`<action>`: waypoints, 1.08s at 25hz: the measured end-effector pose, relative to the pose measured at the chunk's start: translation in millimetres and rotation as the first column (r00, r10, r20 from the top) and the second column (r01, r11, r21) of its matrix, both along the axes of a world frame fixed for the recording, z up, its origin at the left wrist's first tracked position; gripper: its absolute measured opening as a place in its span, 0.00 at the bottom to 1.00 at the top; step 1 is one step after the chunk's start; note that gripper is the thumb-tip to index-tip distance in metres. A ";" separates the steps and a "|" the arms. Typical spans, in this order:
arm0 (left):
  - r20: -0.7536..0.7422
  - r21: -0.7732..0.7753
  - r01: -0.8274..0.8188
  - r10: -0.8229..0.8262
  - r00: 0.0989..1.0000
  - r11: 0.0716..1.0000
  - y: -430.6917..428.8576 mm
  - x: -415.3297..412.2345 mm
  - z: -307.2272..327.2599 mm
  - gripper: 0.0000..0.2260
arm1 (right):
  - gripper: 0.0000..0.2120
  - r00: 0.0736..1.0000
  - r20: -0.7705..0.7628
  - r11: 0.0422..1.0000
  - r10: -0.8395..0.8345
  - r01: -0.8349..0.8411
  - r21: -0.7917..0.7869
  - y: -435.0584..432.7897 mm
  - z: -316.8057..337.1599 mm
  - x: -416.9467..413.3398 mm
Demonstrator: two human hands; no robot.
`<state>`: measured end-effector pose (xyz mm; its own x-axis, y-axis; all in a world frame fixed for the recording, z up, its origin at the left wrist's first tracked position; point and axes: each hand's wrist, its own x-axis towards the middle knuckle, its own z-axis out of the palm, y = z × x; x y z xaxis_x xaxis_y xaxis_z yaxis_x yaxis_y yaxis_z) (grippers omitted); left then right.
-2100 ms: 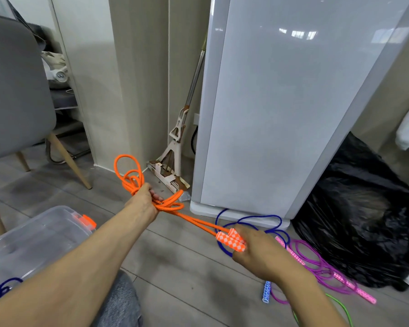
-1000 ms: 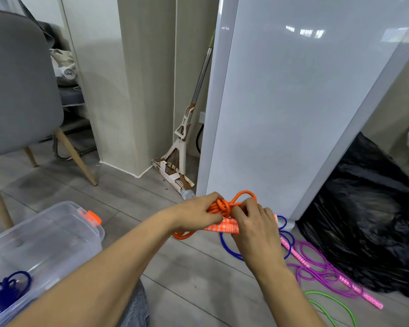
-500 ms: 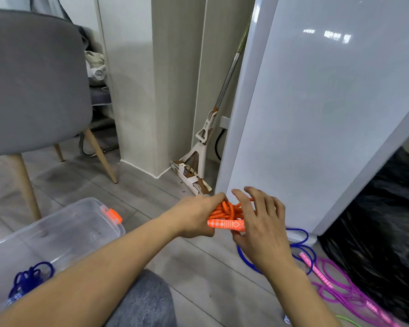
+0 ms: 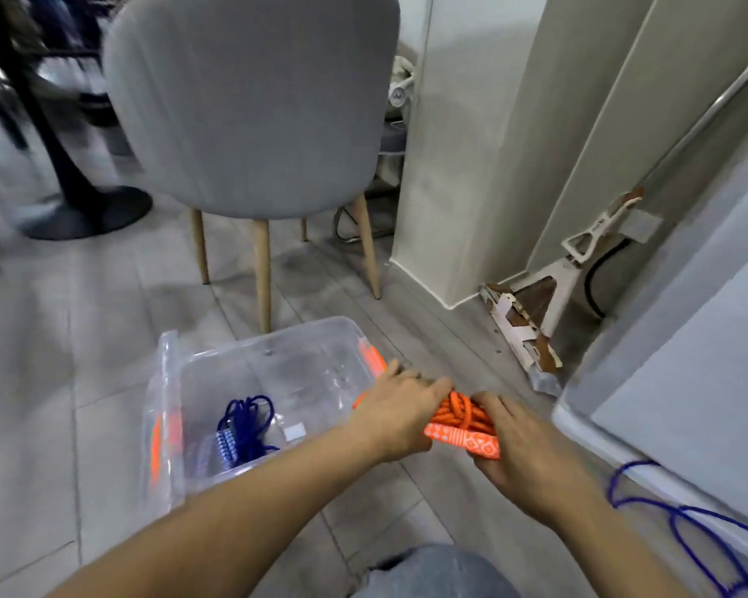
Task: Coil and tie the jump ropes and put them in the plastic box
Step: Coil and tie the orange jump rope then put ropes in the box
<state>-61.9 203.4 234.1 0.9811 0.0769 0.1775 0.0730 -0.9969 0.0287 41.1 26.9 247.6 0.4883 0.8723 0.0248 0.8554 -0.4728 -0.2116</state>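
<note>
Far left, blurred: black pedestal base [image 4: 76, 213] on the grey floor [image 4: 40, 338]. Right of it, grey upholstered chair [image 4: 251, 101] on pale wooden legs, back turned to the camera.

In front of the chair, on the floor: clear plastic box [image 4: 303, 334], open on top, one chair leg just beyond its far wall. Clear lid [image 4: 163, 407] with orange clips propped against the box's left wall. Inside, towards the near left corner: blue jump rope [image 4: 245, 420], bunched in a coil, white-patterned handles on its left side. Orange latch [image 4: 372, 360] on the box's right wall.

Just outside that right wall, held above the floor, not yet in the box: orange jump rope [image 4: 463, 414], wound into a tight bundle, patterned orange handles along its near side. Left hand [image 4: 400, 414] gripping the bundle's left end, fingers laid over the top of the cord, thumb hidden. Right hand [image 4: 521, 451] gripping the right end, thumb on top of the cord, fingers curled underneath and mostly out of sight.

Further right: mop [image 4: 536, 312] leaning in the wall corner, head on the floor. Glossy white cabinet [image 4: 687, 381] filling the right edge. Loose blue rope [image 4: 674, 520] trailing over the floor at the cabinet's foot, towards the lower right corner. Bottom edge, centre: knee [image 4: 437, 571] in grey denim.
</note>
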 end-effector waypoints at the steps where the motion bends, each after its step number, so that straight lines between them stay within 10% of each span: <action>1: 0.003 0.022 -0.039 0.039 0.999 0.999 17.1 -8.9 -12.2 0.22 | 0.27 0.999 -0.025 0.999 0.046 -0.046 -0.013 21.1 -11.4 -4.5; 17: -0.035 0.157 -0.256 0.264 0.964 0.954 250.2 -39.6 -158.7 0.14 | 0.34 0.960 -0.261 0.992 0.100 -0.075 0.106 259.0 -163.6 -45.1; 20: -0.261 0.247 -0.152 0.217 0.940 0.957 263.1 -53.5 -191.3 0.23 | 0.35 0.863 -0.489 0.979 0.126 -0.187 -0.076 261.2 -185.0 -50.1; 27: -0.809 0.127 -0.096 0.159 0.566 0.987 212.9 -67.7 -239.4 0.31 | 0.23 0.967 -0.150 0.964 0.207 -0.228 -0.134 241.7 -196.9 -38.0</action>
